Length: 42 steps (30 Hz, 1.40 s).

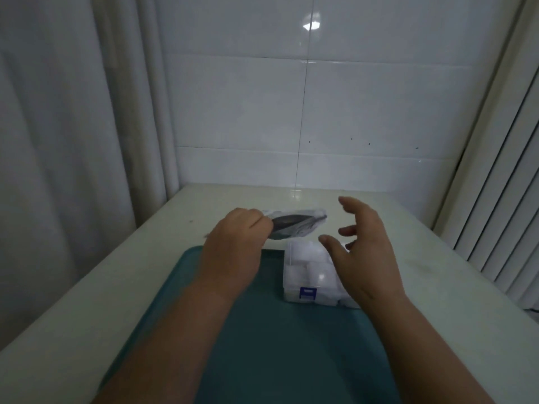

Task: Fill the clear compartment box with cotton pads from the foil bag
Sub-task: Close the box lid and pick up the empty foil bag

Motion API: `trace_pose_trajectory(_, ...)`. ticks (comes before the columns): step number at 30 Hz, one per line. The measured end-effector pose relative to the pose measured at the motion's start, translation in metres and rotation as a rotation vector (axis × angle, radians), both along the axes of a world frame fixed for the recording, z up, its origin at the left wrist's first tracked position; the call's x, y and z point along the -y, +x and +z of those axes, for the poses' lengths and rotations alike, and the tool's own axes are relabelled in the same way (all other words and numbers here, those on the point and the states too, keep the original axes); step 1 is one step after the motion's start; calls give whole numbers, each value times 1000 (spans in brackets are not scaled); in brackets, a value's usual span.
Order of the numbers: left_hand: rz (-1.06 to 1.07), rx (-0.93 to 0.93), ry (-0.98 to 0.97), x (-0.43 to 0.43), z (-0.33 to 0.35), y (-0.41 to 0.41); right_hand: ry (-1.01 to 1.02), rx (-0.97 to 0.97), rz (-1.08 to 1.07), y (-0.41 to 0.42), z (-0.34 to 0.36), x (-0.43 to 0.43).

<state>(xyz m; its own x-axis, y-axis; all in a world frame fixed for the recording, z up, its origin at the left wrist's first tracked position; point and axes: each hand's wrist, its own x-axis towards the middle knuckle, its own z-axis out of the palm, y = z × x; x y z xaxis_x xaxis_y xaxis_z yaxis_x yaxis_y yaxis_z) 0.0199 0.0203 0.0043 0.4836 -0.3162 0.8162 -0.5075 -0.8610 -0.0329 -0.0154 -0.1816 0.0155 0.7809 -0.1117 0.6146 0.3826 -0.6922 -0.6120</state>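
Observation:
My left hand (pixel 237 240) pinches the left end of the foil bag (pixel 297 224) and holds it above the table, just beyond the far edge of the teal tray (pixel 248 330). The bag's mouth gapes open toward me, dark inside. The clear compartment box (pixel 309 272) sits on the tray's right side, a blue latch on its near wall, with white cotton pads (pixel 306 253) showing in its compartments. My right hand (pixel 361 246) hovers over the box's right side with fingers spread and relaxed, holding nothing.
The pale table (pixel 437 272) runs back to a white tiled wall (pixel 291 112). A grey curtain (pixel 73 126) hangs on the left, and white slatted panels (pixel 501 214) stand close on the right.

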Motion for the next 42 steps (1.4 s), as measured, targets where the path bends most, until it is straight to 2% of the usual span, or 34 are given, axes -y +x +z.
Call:
trace_pose_trajectory(5, 24, 44, 12, -5, 10, -7, -45, 89, 22, 5, 16, -1)
trace_pose_trajectory(10, 113, 20, 19, 1, 5, -12, -39, -26, 132, 7, 2, 0)
trace_pose_trajectory(15, 55, -47, 1, 3, 3, -13, -69, 31, 117, 9, -5, 5)
trace_pose_trajectory(20, -116, -126, -60, 17, 9, -29, -77, 36, 111, 11, -8, 3)
trace_pose_trajectory(29, -230, 33, -53, 36, 1, -24, -68, 68, 144, 13, -15, 0)
trace_pose_trajectory(38, -223, 34, -114, 26, 0, -20, 171, -16, 288, 12, -13, 1)
trace_pose_trajectory(40, -219, 52, -110, 27, -1, -19, 155, -38, 282, 10, -13, -1)
trace_pose_trajectory(42, -193, 79, -90, 26, -3, -18, 52, 50, 244, 6, -10, -1)
